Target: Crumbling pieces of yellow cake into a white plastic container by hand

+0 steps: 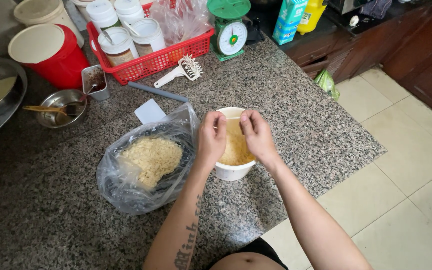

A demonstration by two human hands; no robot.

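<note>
While both forearms are reaching forward from the bottom of the view, the left hand [212,137] and the right hand [257,136] are meeting directly above the white tub [232,172], fingertips pinched narrowly toward each other over its near half; something small and pale seems to be caught between them, though I cannot tell exactly what. The tub is sitting on the speckled granite counter [296,120] straight under the hands, holding yellowish shredded bits, so neither hand is lying nearer than the other. Just left of the tub, nearly touching it, a clear plastic bag [141,172] is lying open with a mound of similar pale flakes inside (its mouth is facing up and toward the tub). Beyond the tub, further back, a white spiked scoop [183,70] is resting in front of a red basket [163,57] of jars, and a green kitchen scale [230,32] is standing behind the tub.
</note>
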